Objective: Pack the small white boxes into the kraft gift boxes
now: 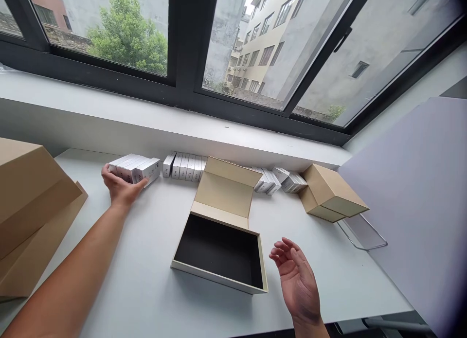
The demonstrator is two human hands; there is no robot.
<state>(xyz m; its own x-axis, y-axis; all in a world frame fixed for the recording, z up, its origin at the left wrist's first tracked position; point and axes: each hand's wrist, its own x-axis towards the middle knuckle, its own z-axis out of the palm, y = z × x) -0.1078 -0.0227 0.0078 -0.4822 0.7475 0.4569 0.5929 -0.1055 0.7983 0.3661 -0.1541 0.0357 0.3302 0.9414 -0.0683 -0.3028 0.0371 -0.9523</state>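
Note:
An open beige gift box (220, 271) with a black inside lies in the middle of the white table (146, 289), its lid (225, 192) standing up at the back. My left hand (120, 187) reaches far left and wraps round a group of small white cartons (135, 168). More small white cartons (184, 166) stand in a row along the wall, and others (277, 180) lean to the right of the lid. My right hand (297, 277) hovers open, palm up, just right of the box, holding nothing.
Large kraft cardboard boxes (29, 202) are stacked at the left edge. A closed beige box (330, 192) lies at the back right, beside a clear tray (365, 231). A grey panel (419, 197) stands at the right. A window sill (146, 114) runs behind.

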